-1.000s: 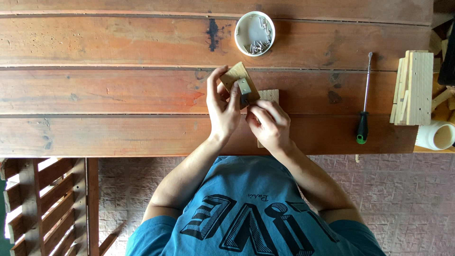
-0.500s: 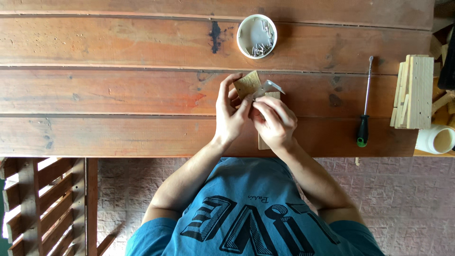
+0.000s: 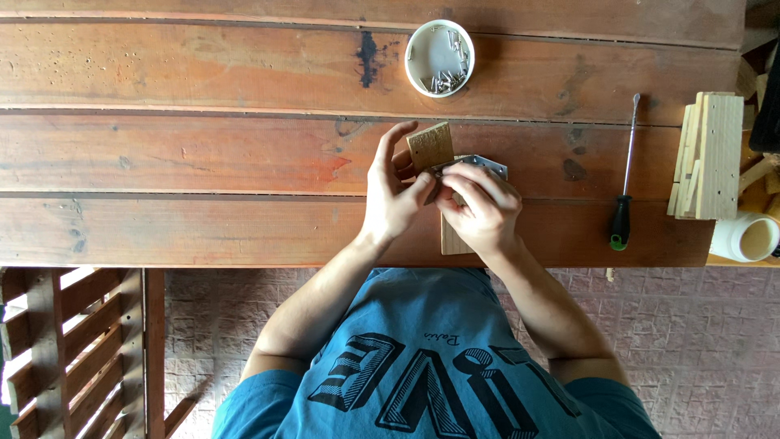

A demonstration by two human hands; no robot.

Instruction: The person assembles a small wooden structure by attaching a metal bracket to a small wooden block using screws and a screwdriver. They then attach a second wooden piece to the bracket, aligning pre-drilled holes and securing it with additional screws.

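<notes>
My left hand [image 3: 393, 195] pinches a small square wooden block [image 3: 431, 146] and holds it up on edge above the table. My right hand [image 3: 481, 203] grips a flat metal hinge [image 3: 481, 163] and presses it against the block's lower side. A second pale wooden piece [image 3: 452, 241] lies flat on the table under my right hand, mostly hidden by it. Both hands meet near the front middle of the brown plank table [image 3: 203, 154].
A white round tub of screws [image 3: 439, 58] sits at the back centre. A green-handled screwdriver [image 3: 626, 183] lies to the right. A stack of pale wooden pieces [image 3: 708, 154] and a white cup [image 3: 746, 236] stand at the right edge. A slatted wooden chair [image 3: 73, 349] is at the lower left.
The hinge, earlier hidden against the block, now sticks out to the right under my right fingers. The block has shifted slightly right and my left fingers have spread.
</notes>
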